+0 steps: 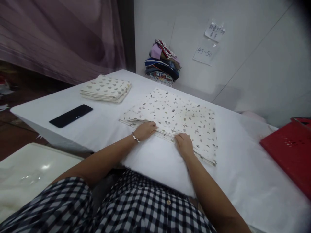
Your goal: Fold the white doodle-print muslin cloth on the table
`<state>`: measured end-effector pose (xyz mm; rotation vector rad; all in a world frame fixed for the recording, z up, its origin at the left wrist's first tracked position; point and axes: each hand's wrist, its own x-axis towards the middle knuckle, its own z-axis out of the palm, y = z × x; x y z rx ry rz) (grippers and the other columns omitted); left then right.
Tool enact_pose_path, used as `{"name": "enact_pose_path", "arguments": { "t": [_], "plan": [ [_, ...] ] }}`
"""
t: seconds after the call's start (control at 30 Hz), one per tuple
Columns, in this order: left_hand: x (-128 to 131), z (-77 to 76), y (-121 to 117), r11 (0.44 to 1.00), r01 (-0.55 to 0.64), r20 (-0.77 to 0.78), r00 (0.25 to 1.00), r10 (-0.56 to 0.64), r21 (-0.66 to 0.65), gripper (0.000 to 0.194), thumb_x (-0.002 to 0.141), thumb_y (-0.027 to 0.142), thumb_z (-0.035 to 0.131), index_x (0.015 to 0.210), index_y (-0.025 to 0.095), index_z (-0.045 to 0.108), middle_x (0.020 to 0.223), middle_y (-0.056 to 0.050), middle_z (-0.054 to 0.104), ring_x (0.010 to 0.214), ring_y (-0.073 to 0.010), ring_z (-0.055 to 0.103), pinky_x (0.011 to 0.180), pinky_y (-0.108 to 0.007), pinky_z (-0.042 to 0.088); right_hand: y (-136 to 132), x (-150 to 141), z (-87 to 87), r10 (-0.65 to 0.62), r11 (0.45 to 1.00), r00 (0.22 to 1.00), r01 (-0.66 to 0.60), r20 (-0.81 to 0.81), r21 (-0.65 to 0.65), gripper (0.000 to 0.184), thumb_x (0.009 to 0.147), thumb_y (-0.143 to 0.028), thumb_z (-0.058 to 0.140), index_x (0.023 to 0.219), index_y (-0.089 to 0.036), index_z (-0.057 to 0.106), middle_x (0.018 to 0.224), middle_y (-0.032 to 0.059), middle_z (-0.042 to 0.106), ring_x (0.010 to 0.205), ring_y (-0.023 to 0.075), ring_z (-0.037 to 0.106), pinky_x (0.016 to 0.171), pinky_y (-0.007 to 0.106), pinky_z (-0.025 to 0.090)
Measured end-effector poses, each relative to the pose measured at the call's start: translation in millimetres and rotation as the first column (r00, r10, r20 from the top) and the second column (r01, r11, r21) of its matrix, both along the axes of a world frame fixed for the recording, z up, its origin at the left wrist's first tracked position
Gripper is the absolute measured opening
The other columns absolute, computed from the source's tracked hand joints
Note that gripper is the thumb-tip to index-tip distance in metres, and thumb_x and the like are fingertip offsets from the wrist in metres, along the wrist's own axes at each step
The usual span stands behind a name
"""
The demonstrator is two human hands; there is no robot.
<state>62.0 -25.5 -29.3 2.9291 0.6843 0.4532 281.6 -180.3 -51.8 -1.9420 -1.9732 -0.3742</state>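
Head view: left hand (145, 130) and right hand (184, 144) both flat, fingers curled, pressing near edge of cream patterned folded cloth (175, 116); black phone (71, 115) at nine o'clock.

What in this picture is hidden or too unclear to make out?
- Head view: the fingertips of the left hand and right hand curl at the edge of the patterned cloth, so the grip is unclear.
- The red crate is cut off by the right edge.
- The upper paper note has writing too small to read.
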Motion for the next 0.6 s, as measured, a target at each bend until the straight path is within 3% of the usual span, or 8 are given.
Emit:
{"name": "enact_pose_path", "arguments": {
  "t": [0.1,0.27,0.43,0.6],
  "plan": [
    [1.1,-0.5,0.0,1.0,-0.013,0.039,0.999,0.013,-0.006,0.019,0.089,0.023,0.047,0.103,0.019,0.059,0.106,-0.007,0.061,0.093,-0.0183,0.058,0.074,-0.029,0.045,0.1,0.2,-0.7,-0.018,1.0,1.0,0.018,-0.01,-0.003,0.028,0.095,-0.023,0.039,0.097,-0.02,0.067,0.092,0.0079,0.062,0.085,0.0199,0.049,0.073,0.033,0.035],
    [0.4,1.3,0.5,0.999,-0.027,0.036,0.999,0.029,-0.041,0.01,0.086,0.026,0.053,0.09,0.018,0.057,0.103,-0.008,0.061,0.089,-0.0192,0.059,0.071,-0.03,0.046,0.1,-1.0,-0.5,-0.027,1.0,1.0,0.027,-0.016,-0.008,0.028,0.095,-0.024,0.038,0.103,-0.02,0.065,0.091,0.0076,0.063,0.083,0.0195,0.051,0.073,0.033,0.036],
    [-0.4,1.0,-5.2,0.999,0.037,0.035,0.999,-0.036,-0.019,0.018,0.089,0.025,0.047,0.092,0.022,0.065,0.129,-0.006,0.053,0.099,-0.0189,0.058,0.078,-0.032,0.046,0.8,-1.7,0.7,-0.005,1.0,0.999,0.005,-0.038,-0.007,0.027,0.096,-0.023,0.038,0.103,-0.019,0.064,0.091,0.0075,0.065,0.084,0.0194,0.052,0.074,0.032,0.037],
    [11.6,2.2,-14.3,0.994,0.069,-0.024,0.997,-0.068,0.081,0.025,0.091,0.027,0.044,0.089,0.022,0.069,0.122,-0.009,0.058,0.102,-0.0224,0.055,0.084,-0.036,0.044,2.3,-0.6,-1.1,-0.003,1.0,0.999,0.003,-0.045,0.003,0.025,0.095,-0.023,0.04,0.1,-0.018,0.064,0.091,0.0074,0.065,0.085,0.0191,0.053,0.075,0.031,0.038]
  ]
}}
